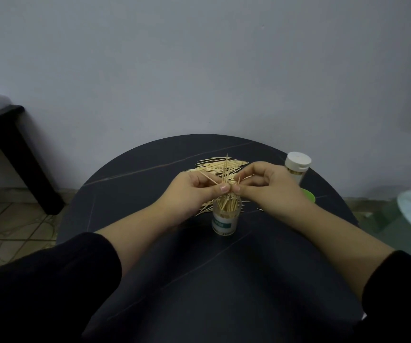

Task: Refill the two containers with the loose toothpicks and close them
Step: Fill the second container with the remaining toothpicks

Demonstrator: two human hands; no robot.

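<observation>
Feeding toothpick bundle (226,169), pinched by fingertips of left hand (194,191) & right hand (266,184), into open container (224,219) just below them. Needs straight drop next, then regrab from loose pile (221,164) just beyond fingers.

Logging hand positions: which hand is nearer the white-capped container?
Right. The right hand, pinching toothpicks, is just left of the capped container; the left hand, also pinching them, is farther left, beyond the jar.

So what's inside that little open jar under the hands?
Upright toothpicks stand inside the open jar, some poking above its rim. Its label hides the lower part, so how deep they reach cannot be seen.
</observation>
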